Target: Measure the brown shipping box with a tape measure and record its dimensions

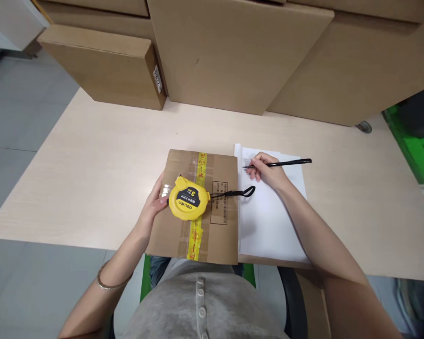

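Observation:
A small cardboard box (221,242) with yellow printed tape sits at the desk's front edge. My left hand (154,205) grips its left side, thumb on top and the other fingers mostly hidden behind the edge. On the box lies a yellow tape measure (188,200), its black wrist strap (245,192) trailing right over the paper. The thumb tip reaches the tape measure's left side. My right hand (266,169) is closed around a black pen (291,162), its tip at the upper left of the white paper (268,226). Some small print shows near the tip; any handwriting is too small to read.
Large cardboard boxes (229,52) stand along the back of the pale wooden desk (102,155). A flatter cardboard box (102,66) stands upright at the back left. A round metal-edged fitting (364,126) is at the back right. A chair's dark armrest (293,301) is below.

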